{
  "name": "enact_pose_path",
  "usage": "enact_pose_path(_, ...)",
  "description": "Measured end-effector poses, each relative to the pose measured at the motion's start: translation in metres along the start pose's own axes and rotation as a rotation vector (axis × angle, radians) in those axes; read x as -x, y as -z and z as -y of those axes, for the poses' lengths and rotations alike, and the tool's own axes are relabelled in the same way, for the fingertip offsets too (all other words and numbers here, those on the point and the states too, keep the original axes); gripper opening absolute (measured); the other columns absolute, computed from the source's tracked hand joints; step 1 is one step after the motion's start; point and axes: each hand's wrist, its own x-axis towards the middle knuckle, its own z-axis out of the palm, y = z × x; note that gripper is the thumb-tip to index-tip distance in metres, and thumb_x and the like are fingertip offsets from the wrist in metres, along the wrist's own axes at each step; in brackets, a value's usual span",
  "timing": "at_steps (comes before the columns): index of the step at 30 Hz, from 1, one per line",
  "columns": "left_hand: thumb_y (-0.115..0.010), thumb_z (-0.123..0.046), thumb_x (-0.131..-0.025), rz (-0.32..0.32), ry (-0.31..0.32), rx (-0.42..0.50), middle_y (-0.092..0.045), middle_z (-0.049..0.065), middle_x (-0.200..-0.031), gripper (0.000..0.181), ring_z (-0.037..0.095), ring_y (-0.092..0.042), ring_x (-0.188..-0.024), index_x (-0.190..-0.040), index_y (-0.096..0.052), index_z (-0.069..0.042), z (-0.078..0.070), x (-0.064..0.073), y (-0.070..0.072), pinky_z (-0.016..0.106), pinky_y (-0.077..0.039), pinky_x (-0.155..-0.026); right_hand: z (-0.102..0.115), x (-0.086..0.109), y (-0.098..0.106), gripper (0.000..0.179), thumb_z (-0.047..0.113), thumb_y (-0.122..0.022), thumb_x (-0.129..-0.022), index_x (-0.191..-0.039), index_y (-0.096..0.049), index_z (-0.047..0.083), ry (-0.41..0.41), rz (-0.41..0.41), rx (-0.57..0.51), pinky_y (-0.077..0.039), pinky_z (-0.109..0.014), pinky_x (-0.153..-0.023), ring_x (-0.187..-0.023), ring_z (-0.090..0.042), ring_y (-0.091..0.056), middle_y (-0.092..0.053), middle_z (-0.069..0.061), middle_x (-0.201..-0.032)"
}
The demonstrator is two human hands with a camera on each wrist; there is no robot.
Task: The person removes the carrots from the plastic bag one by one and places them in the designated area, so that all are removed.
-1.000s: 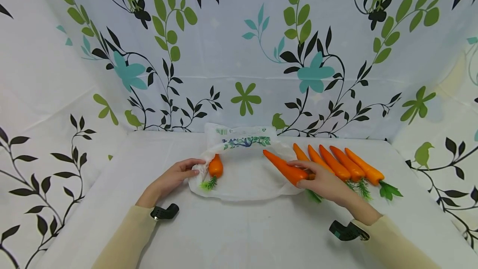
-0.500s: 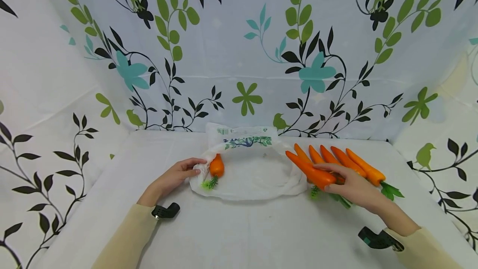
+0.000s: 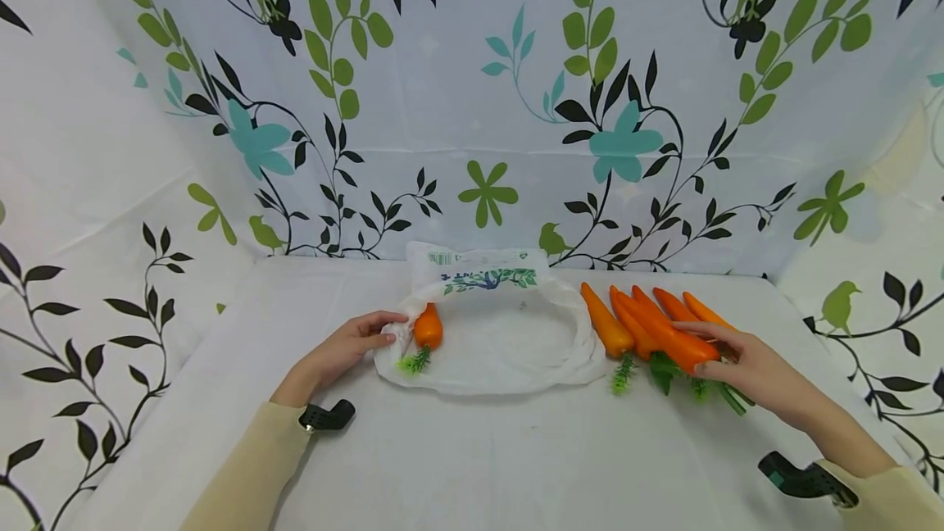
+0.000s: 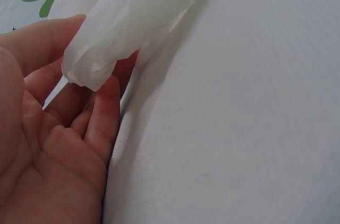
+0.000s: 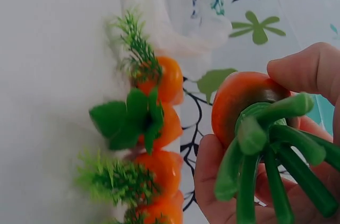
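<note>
My left hand (image 3: 347, 348) pinches the left rim of a white plastic bag (image 3: 509, 363), which lies with its mouth held wide. The left wrist view shows the bag's bunched edge (image 4: 111, 38) between thumb and fingers. One orange carrot (image 3: 428, 329) with a green tuft lies inside the bag at its left end. Over the row of carrots, my right hand (image 3: 760, 371) grips a carrot (image 3: 667, 334) by its thick end, tip pointing up and left. Seen from the right wrist, its cut green stalks (image 5: 276, 155) face the camera.
Several carrots (image 3: 607, 322) lie side by side right of the bag, their leafy ends (image 5: 133, 115) toward the person. The held carrot hides part of them. A white cloth covers the table (image 3: 472, 465). Behind it hangs a curtain (image 3: 413, 97) with a leaf print.
My right hand has carried the held carrot rightward, from above the bag's right side to over the carrot row. The left hand stays on the bag's rim.
</note>
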Motion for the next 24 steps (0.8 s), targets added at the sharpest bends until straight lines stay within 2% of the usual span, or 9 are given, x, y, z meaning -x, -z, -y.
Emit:
enact_pose_path(4,-0.065,-0.028,-0.097,0.0,-0.003,-0.011,-0.046,0.009,-0.147,0.042,0.031,-0.038,-0.129,-0.137,-0.059,-0.017,0.001,0.0,0.0,0.053,-0.024,-0.114,-0.01,0.002,0.01,0.056,0.021,-0.063,-0.098,-0.148,-0.045,0.007,-0.01,-0.014,0.043,-0.049,-0.035,-0.081,-0.112,-0.035,-0.049,-0.043,-0.028,-0.143)
enact_pose_path(8,-0.066,-0.029,-0.097,-0.004,0.002,-0.011,-0.047,0.008,-0.147,0.042,0.03,-0.039,-0.129,-0.137,-0.059,-0.018,0.002,0.0,0.001,0.053,-0.025,-0.113,-0.022,0.004,0.021,0.055,0.023,-0.062,-0.099,-0.148,-0.044,0.006,-0.015,-0.035,0.076,-0.049,-0.025,-0.078,-0.114,-0.035,-0.049,-0.041,-0.028,-0.145)
enact_pose_path(11,-0.066,-0.03,-0.096,-0.002,0.002,-0.007,-0.047,0.008,-0.147,0.042,0.03,-0.038,-0.129,-0.136,-0.06,-0.019,0.002,0.0,0.001,0.053,-0.025,-0.113,-0.031,0.006,0.028,0.055,0.024,-0.062,-0.1,-0.148,-0.043,0.006,-0.028,-0.056,0.077,-0.05,-0.025,-0.077,-0.111,-0.03,-0.05,-0.044,-0.025,-0.143)
enact_pose_path(15,-0.066,-0.03,-0.096,0.001,-0.003,-0.006,-0.046,0.008,-0.147,0.042,0.031,-0.038,-0.13,-0.137,-0.059,-0.019,0.002,0.0,0.001,0.054,-0.025,-0.113,-0.04,0.009,0.037,0.056,0.026,-0.062,-0.1,-0.149,-0.042,0.007,-0.059,-0.083,0.079,-0.051,-0.027,-0.074,-0.098,-0.015,-0.053,-0.049,-0.021,-0.136)
enact_pose_path(19,-0.066,-0.029,-0.097,0.003,-0.004,-0.003,-0.045,0.008,-0.148,0.042,0.031,-0.037,-0.131,-0.137,-0.059,-0.019,0.001,0.001,0.0,0.054,-0.024,-0.114,-0.049,0.011,0.046,0.058,0.028,-0.061,-0.101,-0.149,-0.039,0.005,-0.077,-0.094,0.085,-0.051,-0.025,-0.073,-0.092,-0.005,-0.053,-0.047,-0.027,-0.136)
enact_pose_path(24,-0.065,-0.028,-0.097,0.001,-0.003,0.0,-0.045,0.008,-0.148,0.041,0.031,-0.037,-0.131,-0.137,-0.059,-0.018,0.0,0.001,-0.001,0.054,-0.024,-0.114,-0.056,0.009,0.054,0.06,0.029,-0.059,-0.102,-0.15,-0.036,0.001,-0.113,-0.106,0.082,-0.051,-0.023,-0.074,-0.092,0.0,-0.052,-0.044,-0.032,-0.139)
